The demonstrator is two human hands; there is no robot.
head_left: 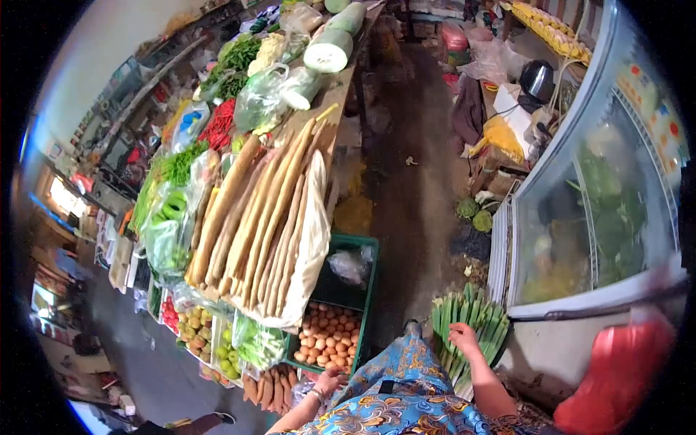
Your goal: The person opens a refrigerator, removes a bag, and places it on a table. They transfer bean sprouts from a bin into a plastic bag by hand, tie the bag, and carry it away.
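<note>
Two bare hands show; the coloured labels (668, 129) on the glass-fronted cabinet (580, 299) are too small to read. The right hand (462, 338) is over the leeks (475, 315), half open, fingers loosely bent; contact is unclear. Whether the left hand (330, 381), beside the green crate (374, 272) near the eggs (330, 337), is open or closed cannot be told. The leeks lie beside the cabinet, green leaves fanned out, paler stalks toward the person.
</note>
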